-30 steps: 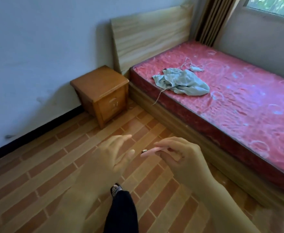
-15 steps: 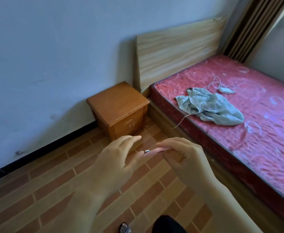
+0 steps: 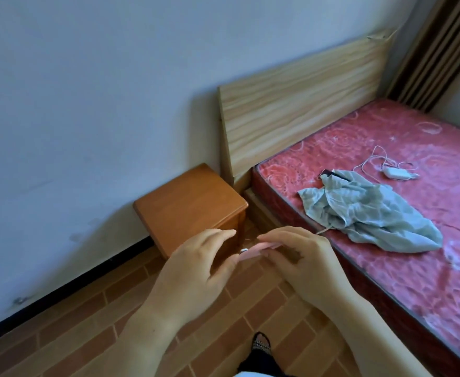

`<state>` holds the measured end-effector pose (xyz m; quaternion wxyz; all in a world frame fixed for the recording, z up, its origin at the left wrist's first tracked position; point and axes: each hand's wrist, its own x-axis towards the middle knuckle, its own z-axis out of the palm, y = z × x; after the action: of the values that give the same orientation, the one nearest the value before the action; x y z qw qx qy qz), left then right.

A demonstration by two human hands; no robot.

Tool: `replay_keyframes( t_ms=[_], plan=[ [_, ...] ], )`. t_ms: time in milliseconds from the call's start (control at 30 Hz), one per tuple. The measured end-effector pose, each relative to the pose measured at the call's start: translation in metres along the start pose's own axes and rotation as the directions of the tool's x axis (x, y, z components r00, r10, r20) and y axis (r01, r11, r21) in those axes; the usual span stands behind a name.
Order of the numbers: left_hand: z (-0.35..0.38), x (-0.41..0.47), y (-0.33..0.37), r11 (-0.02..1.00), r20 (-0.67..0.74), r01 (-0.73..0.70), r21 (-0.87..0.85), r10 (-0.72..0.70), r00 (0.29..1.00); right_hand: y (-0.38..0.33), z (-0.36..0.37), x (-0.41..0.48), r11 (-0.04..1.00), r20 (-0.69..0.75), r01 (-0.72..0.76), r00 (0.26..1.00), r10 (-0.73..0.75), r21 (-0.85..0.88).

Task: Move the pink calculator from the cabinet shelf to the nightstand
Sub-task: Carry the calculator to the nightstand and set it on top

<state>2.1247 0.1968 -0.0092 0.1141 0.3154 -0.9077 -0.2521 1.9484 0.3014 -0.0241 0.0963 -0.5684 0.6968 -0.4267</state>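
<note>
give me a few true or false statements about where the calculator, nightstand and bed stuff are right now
1. The pink calculator lies on the nightstand. False: it is held edge-on between both hands, short of it.
2. The right hand grips the calculator. True.
3. A pale green cloth lies on the red mattress. True.
4. The white charger sits on the nightstand. False: it lies on the mattress.
5. The left hand rests on the mattress. False: it is at the calculator's end.

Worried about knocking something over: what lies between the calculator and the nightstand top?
Nothing in the head view: the pink calculator, held by the right hand, faces a bare nightstand top.
</note>
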Motion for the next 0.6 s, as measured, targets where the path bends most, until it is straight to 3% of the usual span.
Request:
replay_keyframes(
  t_ms=[267,600],
  plan=[
    [-0.004,0.115,-0.01,0.999,0.001,0.044,-0.012,-0.044,0.999,0.06,-0.018,0.106,0.999,-0.004,0.038,0.999,-0.038,-0.028],
    [-0.034,0.213,-0.11,0.993,0.007,0.118,-0.01,-0.118,0.993,0.084,0.049,0.241,0.999,0.132,0.036,0.991,-0.038,0.02]
  ],
)
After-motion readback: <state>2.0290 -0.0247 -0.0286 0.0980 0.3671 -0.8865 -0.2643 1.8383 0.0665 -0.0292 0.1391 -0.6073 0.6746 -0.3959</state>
